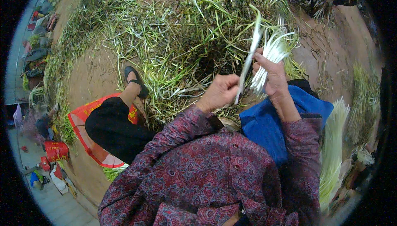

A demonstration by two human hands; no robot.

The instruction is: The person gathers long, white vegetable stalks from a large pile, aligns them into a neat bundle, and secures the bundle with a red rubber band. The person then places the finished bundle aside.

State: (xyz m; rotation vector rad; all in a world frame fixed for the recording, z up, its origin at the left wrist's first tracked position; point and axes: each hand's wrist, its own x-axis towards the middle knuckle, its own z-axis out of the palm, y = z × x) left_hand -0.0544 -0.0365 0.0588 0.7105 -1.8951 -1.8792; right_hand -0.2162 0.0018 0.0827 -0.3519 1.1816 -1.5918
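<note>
A bunch of white blanched stalks, which look like garlic chives (275, 47), is gripped in my right hand (273, 71). The cut-looking lower ends poke out below the fist. One longer loose stalk (255, 38), blurred by motion, runs down past my right fingertips. Its lower end is at the curled fingers of my left hand (220, 90), which appear to pinch it. Both hands are above my lap, in front of a blue cloth (263, 123) spread over my right thigh. The inner fingers of my left hand are hidden.
Green and withered leaf litter (173, 40) covers much of the earthen floor ahead. To my right lies a long bundle of pale stalks (333, 157). A red printed sheet (93, 139) is under my left leg. A red bucket (56, 151) and another person (42, 126) are farther left.
</note>
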